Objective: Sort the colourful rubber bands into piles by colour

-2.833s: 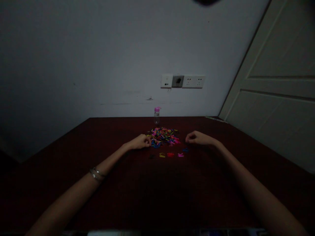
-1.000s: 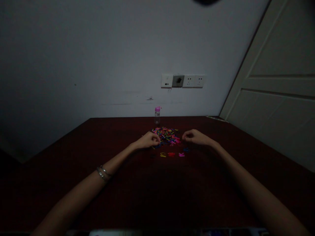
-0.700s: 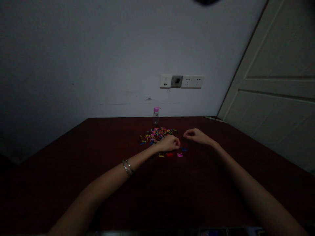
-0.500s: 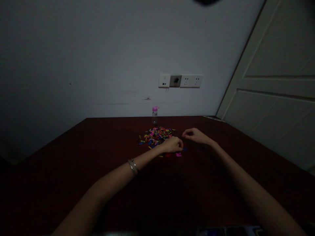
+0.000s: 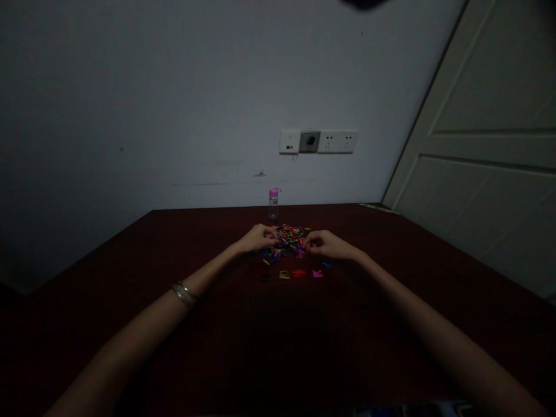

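A heap of small, brightly coloured clip-like pieces lies on the dark red-brown table; their exact kind is too small to tell. At the heap's left edge is my left hand, thumb and fingers closed together over pieces. My right hand is at the right edge, fingertips pinched beside pink pieces. Whatever either hand holds is too small to make out. Nearer to me, separate little groups form a row: yellow pieces, red pieces, pink pieces and a blue piece.
Behind the heap, close to the wall, stands a clear bottle with a pink cap. Wall sockets are above it. A pale panelled door borders the table on the right.
My left hand has moved left from the small groups to the heap's left edge, uncovering the row. My right hand has shifted left to the heap's right edge.
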Demonstrator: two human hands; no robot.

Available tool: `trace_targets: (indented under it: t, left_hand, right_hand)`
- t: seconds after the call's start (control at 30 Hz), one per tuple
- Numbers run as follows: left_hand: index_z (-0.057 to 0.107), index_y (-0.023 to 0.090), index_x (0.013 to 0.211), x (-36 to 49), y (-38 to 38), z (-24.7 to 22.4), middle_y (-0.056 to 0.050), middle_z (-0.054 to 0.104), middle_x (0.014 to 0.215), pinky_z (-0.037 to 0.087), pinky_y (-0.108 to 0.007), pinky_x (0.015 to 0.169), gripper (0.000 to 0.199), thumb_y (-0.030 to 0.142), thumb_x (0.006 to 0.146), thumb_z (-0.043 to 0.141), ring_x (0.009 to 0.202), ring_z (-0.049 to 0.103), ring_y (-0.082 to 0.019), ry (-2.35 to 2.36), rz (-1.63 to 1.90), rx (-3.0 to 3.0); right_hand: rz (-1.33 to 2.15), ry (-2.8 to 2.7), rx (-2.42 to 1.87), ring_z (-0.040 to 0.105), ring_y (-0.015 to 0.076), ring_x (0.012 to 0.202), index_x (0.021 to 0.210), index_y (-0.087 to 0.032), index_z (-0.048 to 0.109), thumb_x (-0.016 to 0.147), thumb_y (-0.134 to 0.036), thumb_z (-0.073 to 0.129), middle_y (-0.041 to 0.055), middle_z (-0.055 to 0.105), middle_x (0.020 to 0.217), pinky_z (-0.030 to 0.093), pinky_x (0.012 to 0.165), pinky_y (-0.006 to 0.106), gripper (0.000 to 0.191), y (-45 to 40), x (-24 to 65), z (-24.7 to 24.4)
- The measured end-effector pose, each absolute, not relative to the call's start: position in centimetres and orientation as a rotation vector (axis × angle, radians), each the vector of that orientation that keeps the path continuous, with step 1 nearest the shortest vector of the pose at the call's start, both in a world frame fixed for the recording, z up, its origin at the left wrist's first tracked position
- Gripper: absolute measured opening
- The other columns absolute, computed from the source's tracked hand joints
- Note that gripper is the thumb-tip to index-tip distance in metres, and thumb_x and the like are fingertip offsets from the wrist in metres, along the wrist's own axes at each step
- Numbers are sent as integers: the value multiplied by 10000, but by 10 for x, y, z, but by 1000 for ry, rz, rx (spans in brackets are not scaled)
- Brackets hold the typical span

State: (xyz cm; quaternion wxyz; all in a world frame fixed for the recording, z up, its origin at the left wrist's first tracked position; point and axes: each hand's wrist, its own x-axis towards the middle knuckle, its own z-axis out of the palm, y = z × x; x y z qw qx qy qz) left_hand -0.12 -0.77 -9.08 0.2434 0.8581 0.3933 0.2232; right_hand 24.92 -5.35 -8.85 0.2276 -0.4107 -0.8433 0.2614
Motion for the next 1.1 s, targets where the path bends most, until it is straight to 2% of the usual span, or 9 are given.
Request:
trace_targets:
  t: [0.13, 0.33, 0.5, 0.67, 0.87, 1.1]
  left_hand:
    - [670, 100, 774, -25, -5, -90, 28, 489, 511, 269, -191, 484, 275, 340, 695, 563, 485, 370, -70, 1141, 589, 2338]
    - [671, 94, 788, -38, -4, -94, -5, 551, 579, 292, -191, 495, 265, 309, 693, 548, 516, 407, -76, 1120, 573, 2305]
    - [667, 94, 776, -46, -4, -96, -5, 552, 588, 302, -186, 504, 244, 287, 688, 544, 530, 414, -76, 1144, 605, 2290]
    - [669, 95, 763, -54, -2, -96, 0, 540, 568, 293, -187, 496, 243, 283, 686, 536, 523, 399, -75, 1177, 626, 2283]
    - [661, 96, 764, -60, 3, -100, -6, 551, 580, 303, -188, 489, 237, 271, 680, 526, 514, 414, -73, 1193, 636, 2201]
    - [663, 100, 740, -67, 2, -102, 8, 537, 563, 299, -186, 483, 202, 235, 649, 543, 497, 400, -68, 1144, 511, 2171]
  right_hand:
    - [694, -2420, -1049, 504, 103, 622, 840, -126, 643, 669, -138, 532, 21, 613, 753, 395, 568, 207, 204, -55, 216, -87]
    - [621, -2527, -900, 511, 102, 656, 895, -140, 629, 680, -109, 558, 33, 615, 836, 387, 590, 202, 228, -55, 172, -95]
    - [457, -2605, -883, 522, 119, 691, 917, -171, 612, 694, -138, 569, 19, 607, 811, 362, 621, 210, 229, -58, 150, -99]
    - [431, -2640, -951, 531, 113, 677, 926, -191, 610, 706, -116, 534, 10, 614, 811, 339, 601, 202, 245, -59, 144, -99]
    - [503, -2604, -961, 514, 94, 619, 954, -178, 603, 707, -80, 502, 3, 608, 752, 326, 573, 190, 284, -56, 146, -103]
    - [836, -2539, -925, 499, 85, 589, 920, -148, 590, 669, -47, 477, -11, 566, 691, 350, 524, 173, 293, -60, 169, -93]
